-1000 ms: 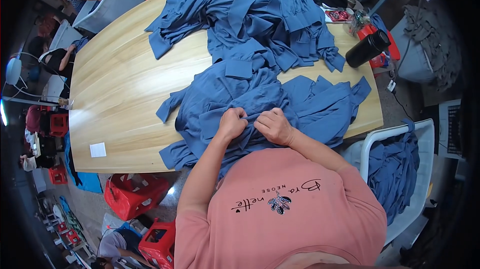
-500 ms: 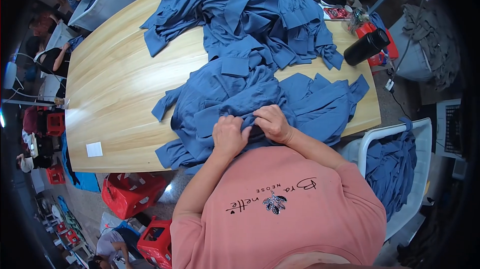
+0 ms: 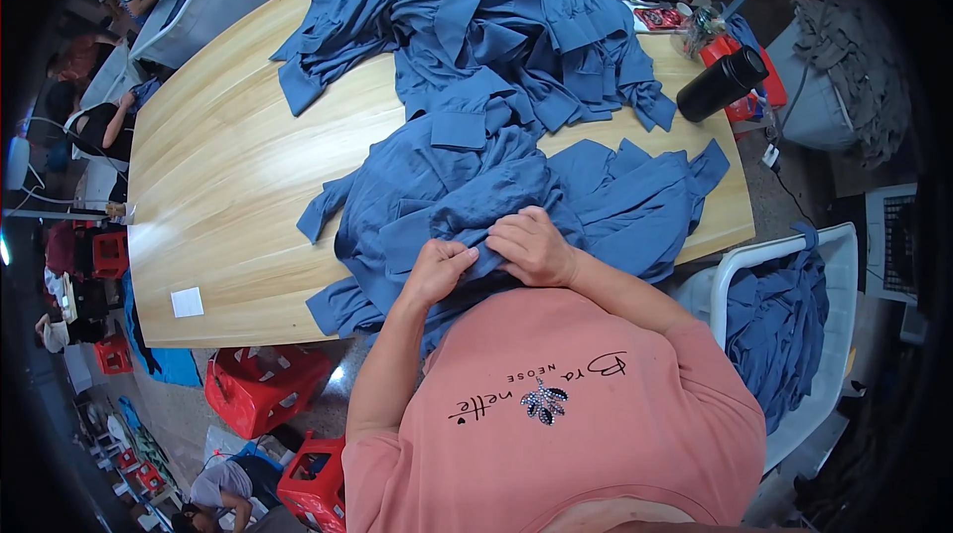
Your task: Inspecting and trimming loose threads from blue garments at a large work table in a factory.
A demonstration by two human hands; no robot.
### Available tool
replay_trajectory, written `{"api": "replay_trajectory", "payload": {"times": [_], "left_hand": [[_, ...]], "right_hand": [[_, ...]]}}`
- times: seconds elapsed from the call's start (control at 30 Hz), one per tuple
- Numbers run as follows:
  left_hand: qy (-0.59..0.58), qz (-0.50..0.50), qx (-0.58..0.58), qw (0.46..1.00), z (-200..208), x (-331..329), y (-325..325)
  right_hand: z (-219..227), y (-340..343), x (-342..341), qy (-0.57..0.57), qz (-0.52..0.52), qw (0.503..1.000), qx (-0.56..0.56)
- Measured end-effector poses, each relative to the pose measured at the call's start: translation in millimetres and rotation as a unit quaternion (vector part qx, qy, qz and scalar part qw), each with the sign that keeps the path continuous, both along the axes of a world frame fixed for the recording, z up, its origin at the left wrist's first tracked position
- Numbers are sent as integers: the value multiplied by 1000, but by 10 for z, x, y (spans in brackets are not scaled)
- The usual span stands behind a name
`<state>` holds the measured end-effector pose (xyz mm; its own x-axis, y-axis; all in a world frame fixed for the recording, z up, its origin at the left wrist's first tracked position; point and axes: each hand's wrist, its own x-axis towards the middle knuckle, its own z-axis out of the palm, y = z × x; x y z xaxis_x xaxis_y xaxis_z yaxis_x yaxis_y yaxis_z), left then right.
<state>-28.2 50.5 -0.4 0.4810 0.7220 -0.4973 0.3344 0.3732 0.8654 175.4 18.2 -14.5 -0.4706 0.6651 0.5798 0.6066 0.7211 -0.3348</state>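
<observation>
A blue shirt [image 3: 427, 186] lies rumpled at the table's near edge, right in front of my body. My left hand [image 3: 440, 271] pinches its cloth, thumb pointing right and fingers curled under. Close beside it, my right hand [image 3: 534, 248] is closed on the same shirt, knuckles up, with the gripped fold mostly hidden beneath the fingers. One sleeve and some cloth spread out to the right of my hands. Beyond lies a larger heap of blue shirts [image 3: 496, 17], touching the near one, with cuffs and sleeves sticking out.
The wooden table [image 3: 218, 196] carries a white paper slip [image 3: 187, 302] at left and a black bottle [image 3: 723, 83] at right. A white bin [image 3: 842, 285] of blue garments stands by my right side. Red stools [image 3: 260, 389] are at lower left. Other people work farther off at left.
My left hand has shifted slightly down and left, its thumb now pressed toward the fingers. My right hand has moved a little left along the cloth.
</observation>
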Motion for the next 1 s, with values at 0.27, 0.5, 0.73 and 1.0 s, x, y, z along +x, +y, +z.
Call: {"api": "replay_trajectory", "payload": {"times": [0.27,0.5,0.73,1.0], "left_hand": [[154,27,351,923,4,122,-56],[206,-47,467,859,-116,276,88],[124,-23,193,973,-120,189,139],[156,-57,141,976,-161,188,155]], "right_hand": [[-109,-26,-21,42,38,998,35],[-171,-52,43,35,37,998,39],[-187,-81,37,11,15,1000,1],[-177,-100,38,8,11,1000,-1]]}}
